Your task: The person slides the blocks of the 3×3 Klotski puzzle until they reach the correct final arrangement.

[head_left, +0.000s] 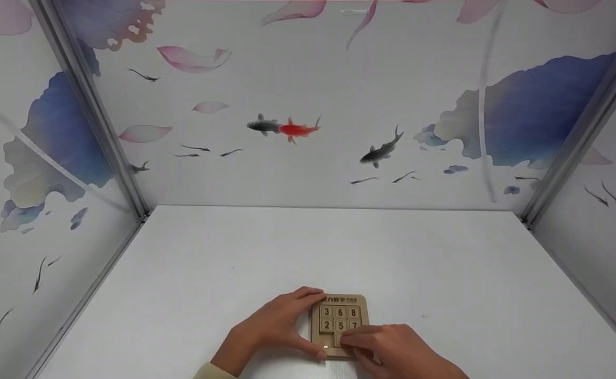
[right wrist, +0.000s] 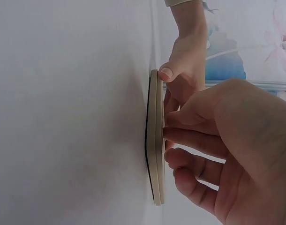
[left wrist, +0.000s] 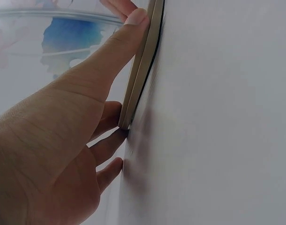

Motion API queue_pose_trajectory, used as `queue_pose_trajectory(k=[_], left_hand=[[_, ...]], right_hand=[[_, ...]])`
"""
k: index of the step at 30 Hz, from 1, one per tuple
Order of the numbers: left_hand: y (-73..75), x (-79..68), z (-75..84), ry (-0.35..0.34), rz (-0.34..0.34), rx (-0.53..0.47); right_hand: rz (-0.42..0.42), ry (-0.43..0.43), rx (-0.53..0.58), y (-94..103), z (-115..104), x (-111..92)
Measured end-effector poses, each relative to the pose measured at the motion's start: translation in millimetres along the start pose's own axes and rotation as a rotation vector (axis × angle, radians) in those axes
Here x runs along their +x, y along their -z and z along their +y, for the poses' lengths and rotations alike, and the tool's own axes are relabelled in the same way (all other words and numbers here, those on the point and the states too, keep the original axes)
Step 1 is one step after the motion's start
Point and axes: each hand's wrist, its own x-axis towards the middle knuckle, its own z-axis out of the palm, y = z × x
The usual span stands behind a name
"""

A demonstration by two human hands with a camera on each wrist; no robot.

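Observation:
A wooden sliding number puzzle [head_left: 330, 353] lies flat on the white table. Its top row reads 3, 6, 8, and 2, 5, 7 show below. In the lowest row, the left slot shows bare board beside a partly covered tile [head_left: 338, 340]. My left hand [head_left: 274, 323] grips the board from the left, thumb at the near edge and fingers at the far corner. From the right, my right hand [head_left: 395, 347] touches the lower tiles with its fingertips, which hide the lower right corner. In the right wrist view its outer fingers [right wrist: 192, 185] bend loosely beside the board.
The white table [head_left: 334, 247] stretches back to a wall [head_left: 308, 181] printed with fish, petals and blue leaves. Side panels [head_left: 76, 252] and metal corner posts [head_left: 95, 110] enclose it left and right.

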Motion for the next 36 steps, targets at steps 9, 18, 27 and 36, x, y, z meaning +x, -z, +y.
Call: queue_pose_trajectory(k=[9,18,27,36], left_hand=[[-0.4,-0.8,-0.1,0.008,0.01,-0.038],[-2.1,0.7,-0.7,0.017,0.0,-0.05],[-0.7,-0.7,-0.3,0.019,0.002,-0.045],[0.0,0.1,-0.3,0.025,-0.007,-0.041]], right_hand=[[0.08,0.029,-0.028,-7.9,-3.3,9.0],[-0.026,-0.045,-0.02,-13.8,-1.6,14.8],[-0.035,-0.021,-0.03,-13.0,-0.6,14.7],[-0.061,-0.025,0.016,-9.9,-3.6,14.3]])
